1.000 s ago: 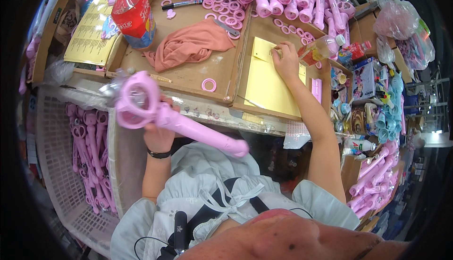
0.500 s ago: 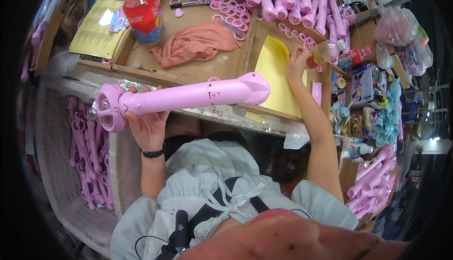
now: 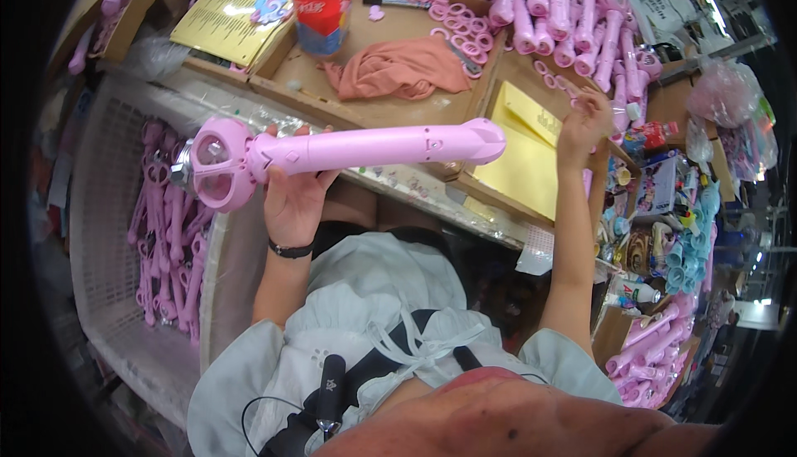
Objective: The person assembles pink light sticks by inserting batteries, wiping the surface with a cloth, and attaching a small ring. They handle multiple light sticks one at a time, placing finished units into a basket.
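My left hand (image 3: 295, 208) is closed round the neck of a pink toy wand (image 3: 365, 149). The wand lies nearly level in front of me, its round head with clear windows and a silver end to the left and its pointed tip to the right. Over the right side of the tray, my right hand (image 3: 584, 129) is raised with bent fingers a little apart, and I see nothing held in it. It is beside yellow paper sheets (image 3: 519, 166), the top one partly folded back to show print. Pink rings (image 3: 545, 73) lie just beyond its fingers.
Cardboard trays (image 3: 490, 83) hold an orange cloth (image 3: 398, 68), a red-labelled bottle (image 3: 322, 9), a black marker (image 3: 396, 2) and more rings. Pink wand parts (image 3: 556, 9) are piled at the back. A white crate (image 3: 108, 233) on the left holds more.
The view has shifted, so the tray appears farther right and higher. My right hand has come up from the sheet's edge, and the top sheet is now folded back. My left hand keeps the wand.
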The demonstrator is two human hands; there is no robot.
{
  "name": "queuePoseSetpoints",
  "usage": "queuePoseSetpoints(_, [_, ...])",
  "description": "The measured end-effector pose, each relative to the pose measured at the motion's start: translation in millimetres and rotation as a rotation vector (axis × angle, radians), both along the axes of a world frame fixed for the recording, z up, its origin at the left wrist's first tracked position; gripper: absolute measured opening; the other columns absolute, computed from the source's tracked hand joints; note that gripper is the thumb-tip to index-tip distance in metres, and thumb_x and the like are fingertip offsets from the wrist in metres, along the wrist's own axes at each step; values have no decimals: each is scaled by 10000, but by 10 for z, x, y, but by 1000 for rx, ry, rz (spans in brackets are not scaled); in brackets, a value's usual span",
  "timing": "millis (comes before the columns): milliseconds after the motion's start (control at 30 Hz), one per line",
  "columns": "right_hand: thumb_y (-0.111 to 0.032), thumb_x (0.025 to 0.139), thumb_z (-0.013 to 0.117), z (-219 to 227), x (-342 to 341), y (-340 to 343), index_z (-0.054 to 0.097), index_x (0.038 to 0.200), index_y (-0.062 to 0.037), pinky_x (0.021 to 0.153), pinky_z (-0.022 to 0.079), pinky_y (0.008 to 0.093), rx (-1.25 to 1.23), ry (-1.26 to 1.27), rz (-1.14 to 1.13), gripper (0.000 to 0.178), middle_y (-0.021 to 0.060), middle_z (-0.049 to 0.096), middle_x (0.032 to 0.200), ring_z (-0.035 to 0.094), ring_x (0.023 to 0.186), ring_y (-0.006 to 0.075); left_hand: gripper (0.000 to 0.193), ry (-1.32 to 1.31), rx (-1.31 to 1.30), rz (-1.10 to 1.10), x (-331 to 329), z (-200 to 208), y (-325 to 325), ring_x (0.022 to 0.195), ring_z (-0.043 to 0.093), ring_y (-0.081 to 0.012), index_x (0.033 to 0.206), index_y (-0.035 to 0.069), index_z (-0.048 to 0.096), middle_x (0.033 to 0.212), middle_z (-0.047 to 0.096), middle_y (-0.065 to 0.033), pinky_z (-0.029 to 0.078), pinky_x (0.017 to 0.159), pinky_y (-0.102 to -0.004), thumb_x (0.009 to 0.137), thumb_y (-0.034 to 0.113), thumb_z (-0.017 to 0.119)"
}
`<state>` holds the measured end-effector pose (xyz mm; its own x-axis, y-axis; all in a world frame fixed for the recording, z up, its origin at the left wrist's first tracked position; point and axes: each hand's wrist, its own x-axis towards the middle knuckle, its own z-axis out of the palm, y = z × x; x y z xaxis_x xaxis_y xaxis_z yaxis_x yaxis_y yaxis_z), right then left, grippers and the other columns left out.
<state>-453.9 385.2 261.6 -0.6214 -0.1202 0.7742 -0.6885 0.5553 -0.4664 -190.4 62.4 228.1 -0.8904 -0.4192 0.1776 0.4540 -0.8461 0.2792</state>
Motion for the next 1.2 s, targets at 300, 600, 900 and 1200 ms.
queuePoseSetpoints(300, [22, 874, 530, 526, 1851, -929, 486, 938, -13, 491, 369, 169, -689, -536, 546, 85, 68, 547, 834, 445, 560, 46, 537, 4, -60, 6, 22, 86, 175, 1273, 352, -399, 1365, 201, 250, 1312, 452, -134, 330, 1020, -578, 910, 130, 527])
queuePoseSetpoints(600, [-16, 860, 603, 377, 2065, -1339, 508, 940, -4, 556, 421, 163, -671, -769, 534, 125, 30, 574, 826, 515, 649, 30, 563, -18, -152, 43, 112, 188, 343, 1276, 348, -401, 1363, 225, 247, 1335, 423, -125, 325, 1022, -570, 896, 84, 528])
queuePoseSetpoints(900, [-12, 858, 602, 328, 2051, -1368, 514, 951, 1, 621, 436, 172, -606, -731, 473, 128, 31, 574, 855, 528, 689, 40, 571, -42, -111, 16, 105, 224, 323, 1282, 336, -405, 1372, 227, 231, 1337, 406, -148, 308, 1032, -572, 899, 57, 501])
queuePoseSetpoints(1200, [-21, 859, 605, 276, 2028, -1390, 510, 952, 1, 611, 433, 167, -597, -673, 463, 135, 31, 568, 851, 529, 677, 42, 567, -38, -112, 12, 83, 209, 311, 1274, 346, -408, 1371, 214, 221, 1333, 410, -157, 326, 1028, -560, 904, 65, 505])
